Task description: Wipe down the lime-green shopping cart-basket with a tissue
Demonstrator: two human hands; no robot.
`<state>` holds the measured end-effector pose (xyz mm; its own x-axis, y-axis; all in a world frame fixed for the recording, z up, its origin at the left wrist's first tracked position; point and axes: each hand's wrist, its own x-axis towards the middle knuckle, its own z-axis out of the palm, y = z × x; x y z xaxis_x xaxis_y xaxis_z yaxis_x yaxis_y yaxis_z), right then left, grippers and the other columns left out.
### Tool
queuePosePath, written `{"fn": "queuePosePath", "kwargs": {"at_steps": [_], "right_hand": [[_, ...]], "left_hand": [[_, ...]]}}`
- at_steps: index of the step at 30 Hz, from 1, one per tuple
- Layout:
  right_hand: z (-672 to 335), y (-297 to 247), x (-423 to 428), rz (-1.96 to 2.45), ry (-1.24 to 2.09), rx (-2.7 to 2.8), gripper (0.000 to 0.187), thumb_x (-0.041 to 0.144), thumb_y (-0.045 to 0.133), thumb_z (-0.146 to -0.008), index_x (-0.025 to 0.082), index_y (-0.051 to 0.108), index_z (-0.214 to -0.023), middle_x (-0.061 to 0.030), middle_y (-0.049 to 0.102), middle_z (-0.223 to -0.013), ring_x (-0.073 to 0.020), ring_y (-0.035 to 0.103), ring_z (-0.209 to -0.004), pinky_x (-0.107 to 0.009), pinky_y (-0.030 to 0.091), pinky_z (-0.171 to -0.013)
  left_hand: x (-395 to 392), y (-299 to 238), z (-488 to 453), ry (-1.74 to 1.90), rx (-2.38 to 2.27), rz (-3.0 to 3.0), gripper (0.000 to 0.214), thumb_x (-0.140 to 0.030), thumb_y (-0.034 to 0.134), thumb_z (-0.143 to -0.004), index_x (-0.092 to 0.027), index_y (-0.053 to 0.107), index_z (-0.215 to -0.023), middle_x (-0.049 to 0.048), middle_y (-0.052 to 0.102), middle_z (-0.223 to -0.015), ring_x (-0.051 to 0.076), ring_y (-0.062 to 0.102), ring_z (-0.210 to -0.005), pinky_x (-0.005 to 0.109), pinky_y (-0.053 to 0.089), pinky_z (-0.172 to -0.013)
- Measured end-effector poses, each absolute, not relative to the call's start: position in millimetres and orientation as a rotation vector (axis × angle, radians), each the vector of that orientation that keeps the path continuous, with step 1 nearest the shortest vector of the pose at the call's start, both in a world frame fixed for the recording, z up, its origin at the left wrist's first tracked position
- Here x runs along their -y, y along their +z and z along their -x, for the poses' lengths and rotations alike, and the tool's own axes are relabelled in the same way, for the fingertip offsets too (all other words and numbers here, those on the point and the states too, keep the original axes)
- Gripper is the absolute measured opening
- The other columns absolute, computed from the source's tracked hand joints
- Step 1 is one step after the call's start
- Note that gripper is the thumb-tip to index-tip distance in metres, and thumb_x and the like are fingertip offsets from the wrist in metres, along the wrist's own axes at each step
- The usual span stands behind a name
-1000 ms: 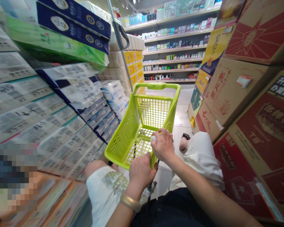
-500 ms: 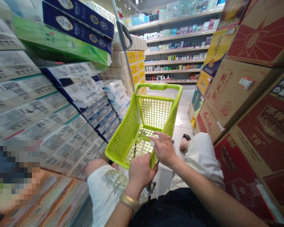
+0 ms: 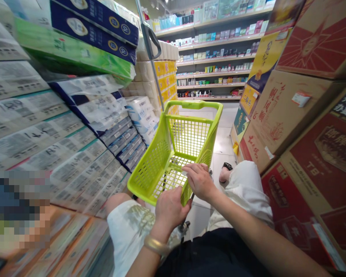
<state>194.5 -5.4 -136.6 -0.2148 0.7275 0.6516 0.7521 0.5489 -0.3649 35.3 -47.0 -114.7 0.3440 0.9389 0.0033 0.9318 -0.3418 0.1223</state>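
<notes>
Hands meet at the near end of a lime-green basket (image 3: 154,165), a lattice-walled plastic one that stands in a narrow shop aisle just ahead of the person's knees.

The left hand (image 3: 170,206) is curled tight over the near rim, knuckles up and fingers wrapped out of sight around the edge. A gold bangle (image 3: 156,246) sits on its wrist.

The right hand (image 3: 201,181) lies palm down on the near right corner of the rim. It is largely open: the fingers (image 3: 190,169) are stretched out and only slightly bent, reaching left across the edge. Whether anything sits under the palm cannot be told.

The basket's long axis runs straight away from the person, down the aisle. Its near end is low under the hands, and its far end rises to a thick top bar (image 3: 194,104) that faces the store shelves (image 3: 216,38) at the back. The open mouth tips up and toward the camera.

Packs of paper goods (image 3: 83,111) are stacked close on the left, almost touching the basket's left wall. A slanted metal pole (image 3: 150,54) crosses in front of them. Printed cartons (image 3: 279,111) are piled on the right, just beside the right knee. A sandalled foot (image 3: 225,169) rests on the tiled floor (image 3: 223,138) beside the basket's right side.
</notes>
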Motion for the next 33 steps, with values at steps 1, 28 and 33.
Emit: {"fn": "queuePosePath", "kwargs": {"at_steps": [1, 28, 33], "right_hand": [[-198, -137, 1, 1.215, -0.041, 1.945, 0.031, 0.013, 0.042, -0.094, 0.021, 0.06, -0.118, -0.008, 0.067, -0.115, -0.0214, 0.059, -0.107, -0.039, 0.036, -0.095], [-193, -133, 10, 1.163, 0.05, 1.99, 0.021, 0.018, 0.047, -0.096, 0.024, 0.067, -0.096, -0.0016, 0.07, -0.103, -0.0162, 0.061, -0.102, -0.042, 0.017, -0.111], [-207, -129, -13, 1.325, -0.012, 1.873, 0.022, 0.016, 0.046, -0.095, 0.024, 0.066, -0.093, -0.0031, 0.071, -0.104, -0.0182, 0.061, -0.102, -0.044, 0.018, -0.111]], "left_hand": [[47, -115, -35, 0.112, -1.737, -2.491, 0.026, -0.046, 0.054, -0.084, -0.022, 0.059, -0.092, 0.0063, 0.07, -0.085, 0.025, 0.066, -0.086, 0.034, 0.042, -0.075], [46, -114, -33, 0.035, -1.752, -2.465, 0.026, -0.046, 0.052, -0.085, -0.022, 0.059, -0.094, 0.007, 0.07, -0.087, 0.025, 0.066, -0.087, 0.034, 0.043, -0.075], [46, -113, -34, 0.063, -1.732, -2.477, 0.024, -0.045, 0.052, -0.086, -0.023, 0.058, -0.094, 0.0055, 0.07, -0.086, 0.024, 0.066, -0.086, 0.033, 0.043, -0.075]]}}
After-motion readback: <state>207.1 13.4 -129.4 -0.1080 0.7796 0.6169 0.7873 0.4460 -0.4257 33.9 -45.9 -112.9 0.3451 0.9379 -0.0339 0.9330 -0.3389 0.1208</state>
